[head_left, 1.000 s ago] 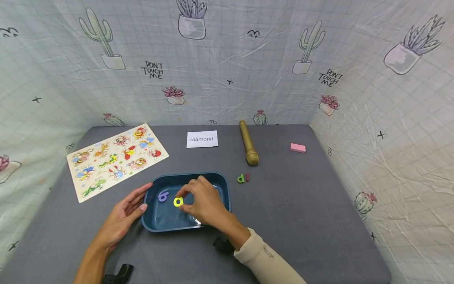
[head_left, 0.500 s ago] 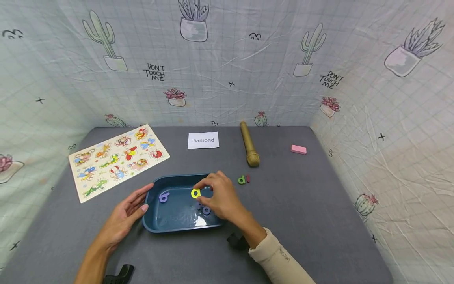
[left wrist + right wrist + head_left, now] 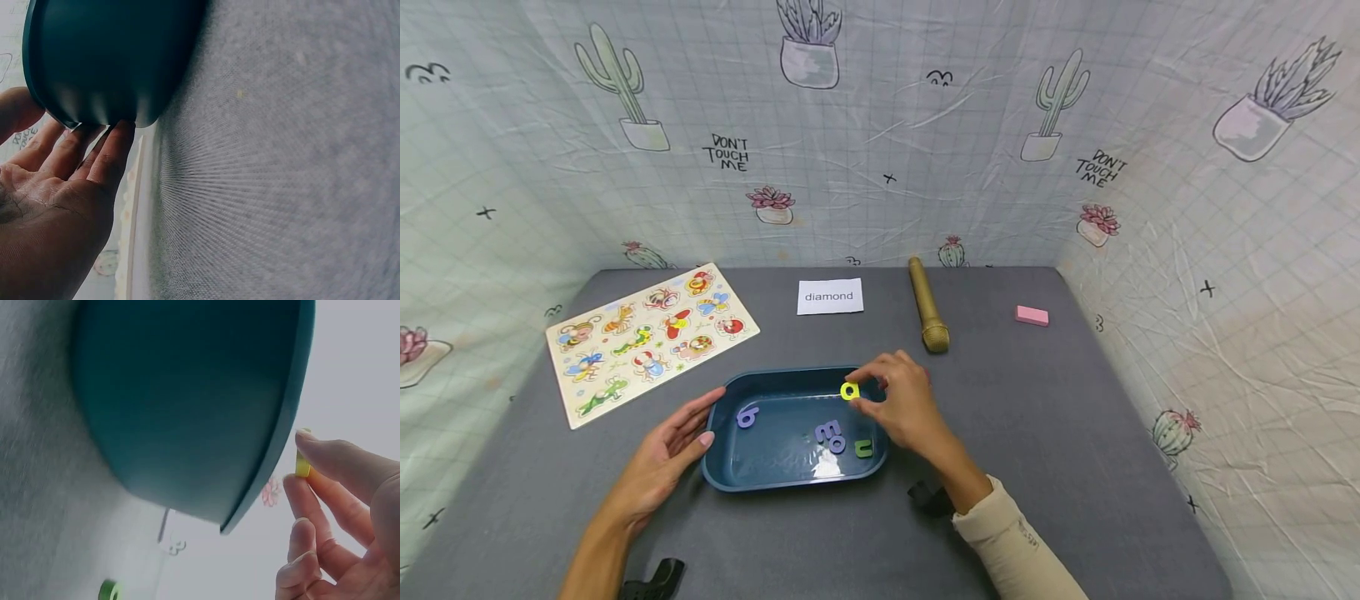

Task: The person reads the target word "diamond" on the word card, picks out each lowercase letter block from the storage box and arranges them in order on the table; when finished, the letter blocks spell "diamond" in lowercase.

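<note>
In the head view my right hand [image 3: 904, 407] pinches a yellow letter "a" [image 3: 849, 391] between thumb and fingers, over the right part of a dark blue tray [image 3: 775, 483]. The right wrist view shows the letter [image 3: 302, 464] edge-on beside the tray rim. My left hand [image 3: 658, 467] touches the tray's left end. In the left wrist view its fairly straight fingers [image 3: 112, 153] lie against the outer wall, thumb at the rim. Inside the tray lie a purple b-like letter [image 3: 747, 417], a purple "m" [image 3: 827, 430], a purple "o" [image 3: 837, 445] and a green "n" [image 3: 863, 448].
A green letter [image 3: 109, 590] lies on the table in the right wrist view; my right hand hides it in the head view. Behind stand a "diamond" card [image 3: 830, 297], a gold microphone [image 3: 927, 308], a pink eraser-like block [image 3: 1032, 316] and an insect puzzle board [image 3: 651, 342].
My right hand has carried the yellow "a" rightward and toward the back across the tray, uncovering the "m", "o" and "n" and covering the green letter beyond. My left hand stays at the tray.
</note>
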The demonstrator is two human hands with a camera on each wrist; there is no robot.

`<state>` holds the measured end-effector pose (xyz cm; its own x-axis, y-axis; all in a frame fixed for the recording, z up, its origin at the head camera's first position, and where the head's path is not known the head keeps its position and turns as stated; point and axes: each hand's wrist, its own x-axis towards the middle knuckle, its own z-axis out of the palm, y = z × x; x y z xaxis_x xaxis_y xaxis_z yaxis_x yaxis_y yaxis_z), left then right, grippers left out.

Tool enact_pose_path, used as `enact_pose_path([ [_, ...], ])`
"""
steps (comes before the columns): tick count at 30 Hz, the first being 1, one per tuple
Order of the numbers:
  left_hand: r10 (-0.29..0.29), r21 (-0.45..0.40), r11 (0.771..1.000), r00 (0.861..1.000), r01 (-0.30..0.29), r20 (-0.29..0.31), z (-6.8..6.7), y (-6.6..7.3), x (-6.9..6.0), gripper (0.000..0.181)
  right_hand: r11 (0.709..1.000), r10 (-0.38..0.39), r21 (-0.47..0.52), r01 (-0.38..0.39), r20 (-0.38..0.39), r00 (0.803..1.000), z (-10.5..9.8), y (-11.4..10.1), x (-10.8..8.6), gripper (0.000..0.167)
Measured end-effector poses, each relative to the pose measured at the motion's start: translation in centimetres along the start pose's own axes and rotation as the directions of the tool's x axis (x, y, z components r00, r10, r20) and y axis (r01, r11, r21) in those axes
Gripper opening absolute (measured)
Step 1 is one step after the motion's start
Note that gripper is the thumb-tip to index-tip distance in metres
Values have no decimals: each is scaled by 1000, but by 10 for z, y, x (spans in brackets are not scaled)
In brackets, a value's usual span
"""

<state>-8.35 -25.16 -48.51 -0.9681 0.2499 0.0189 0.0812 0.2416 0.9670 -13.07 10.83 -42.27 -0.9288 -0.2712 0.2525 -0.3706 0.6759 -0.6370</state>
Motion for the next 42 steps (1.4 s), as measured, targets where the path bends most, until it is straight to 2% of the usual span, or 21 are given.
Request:
enact_pose_path([
  [12,-23,-8,1000,1000,23,5,0,1,0,58,998,64,-17,-65,-60,996,-16,31,3,30],
  [22,-38,-2,999,999,38,1,0,1,0,58,990,120,-64,-124,-62,991,-28,64,3,28],
  [36,-25,7,1000,1000,25,-1,0,0,0,58,963,220,-154,-221,-22,975,-45,102,1,25],
  [42,-23,-1,1000,1000,23,3,0,1,-1,58,952,229,-207,-224,-2,974,-49,116,1,26],
])
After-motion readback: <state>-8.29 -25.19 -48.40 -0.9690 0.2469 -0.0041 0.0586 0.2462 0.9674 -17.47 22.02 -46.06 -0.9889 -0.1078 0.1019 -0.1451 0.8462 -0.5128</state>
